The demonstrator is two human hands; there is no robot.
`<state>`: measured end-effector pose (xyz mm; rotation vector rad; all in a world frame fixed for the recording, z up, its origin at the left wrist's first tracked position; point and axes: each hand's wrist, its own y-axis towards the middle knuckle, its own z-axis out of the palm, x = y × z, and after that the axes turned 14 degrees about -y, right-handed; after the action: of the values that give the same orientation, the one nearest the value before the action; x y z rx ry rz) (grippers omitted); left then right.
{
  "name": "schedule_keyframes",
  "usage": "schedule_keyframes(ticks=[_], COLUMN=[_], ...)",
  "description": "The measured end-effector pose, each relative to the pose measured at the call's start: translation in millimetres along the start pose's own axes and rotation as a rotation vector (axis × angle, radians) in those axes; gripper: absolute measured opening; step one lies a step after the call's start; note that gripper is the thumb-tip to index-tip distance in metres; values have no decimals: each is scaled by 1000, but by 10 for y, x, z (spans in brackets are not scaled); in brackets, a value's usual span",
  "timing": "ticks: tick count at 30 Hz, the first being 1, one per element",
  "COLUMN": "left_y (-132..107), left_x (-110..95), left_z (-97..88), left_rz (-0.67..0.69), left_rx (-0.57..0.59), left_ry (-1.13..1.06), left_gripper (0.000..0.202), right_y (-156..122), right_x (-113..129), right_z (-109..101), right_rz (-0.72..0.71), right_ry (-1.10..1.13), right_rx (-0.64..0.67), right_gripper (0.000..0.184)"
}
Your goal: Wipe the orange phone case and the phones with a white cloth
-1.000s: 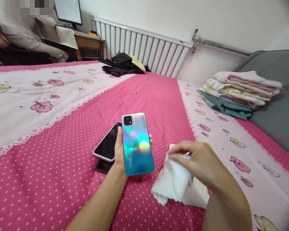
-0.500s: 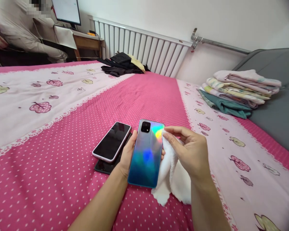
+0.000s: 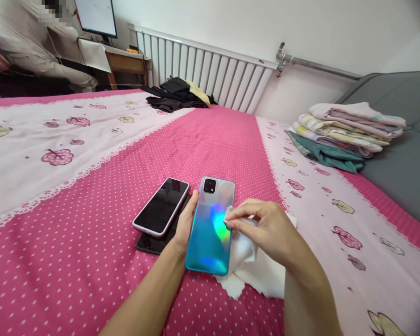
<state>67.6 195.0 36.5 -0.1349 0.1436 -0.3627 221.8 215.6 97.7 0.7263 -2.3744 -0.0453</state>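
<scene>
My left hand grips a phone with a shiny blue-green iridescent back, camera end pointing away from me, back side up. My right hand pinches a white cloth and presses a fold of it against the phone's right edge, about halfway up the back. The cloth's loose part trails on the bed under my right wrist. Just left of my left hand lie two more phones: one with a pink rim and dark screen, stacked on a black one.
All of this lies on a pink dotted bedspread with pale flowered bands. Folded linen is stacked at the right beside a grey headboard. Dark clothes lie by a white radiator. A seated person is near a desk with a monitor.
My right hand lifted the cloth from the bed to the phone, then slid it down from the top right corner to mid-back. The phone moved right and tilted lower.
</scene>
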Motion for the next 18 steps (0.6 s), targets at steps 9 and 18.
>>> schedule_keyframes(ticks=[9, 18], left_y=[-30, -15], left_x=[-9, 6], left_z=[32, -7], left_rz=[-267, -280], left_rx=[60, 13], left_ry=[8, 42], left_gripper=[78, 75], right_y=[34, 88], right_x=[-63, -144], right_z=[15, 67], right_rz=[51, 140], right_ry=[-75, -101], right_rx=[-354, -460], right_gripper=[5, 7])
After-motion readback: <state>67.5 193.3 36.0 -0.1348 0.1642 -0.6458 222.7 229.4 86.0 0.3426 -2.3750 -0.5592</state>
